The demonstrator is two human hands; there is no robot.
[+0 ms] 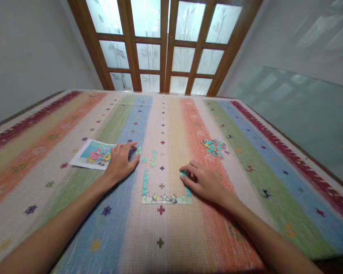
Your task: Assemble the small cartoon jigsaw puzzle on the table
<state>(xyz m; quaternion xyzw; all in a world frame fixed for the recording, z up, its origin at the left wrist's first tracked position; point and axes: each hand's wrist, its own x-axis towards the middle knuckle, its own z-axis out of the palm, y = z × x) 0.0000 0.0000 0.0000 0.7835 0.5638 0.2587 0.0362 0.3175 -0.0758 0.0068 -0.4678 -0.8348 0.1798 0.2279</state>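
A partly joined jigsaw puzzle frame (pixel 167 199) lies on the striped tablecloth, with a bottom row and a teal left side (pixel 145 182). My right hand (pixel 201 179) rests at the frame's right side, its thumb and fingers closed around a teal puzzle piece (pixel 184 173). The hand partly hides that side. My left hand (pixel 122 160) is further up and to the left, thumb and index finger apart beside a loose puzzle piece (pixel 138 150). More loose pieces (pixel 153 158) lie just right of it. Behind the left hand is a printed reference picture (pixel 95 154) of cartoon figures, partly covered by it.
A pile of loose puzzle pieces (pixel 214 147) sits on the right, beyond my right hand. The striped tablecloth (pixel 165 243) covers the wide table. Wooden doors with frosted panes (pixel 165 45) stand behind the far edge, between pale walls.
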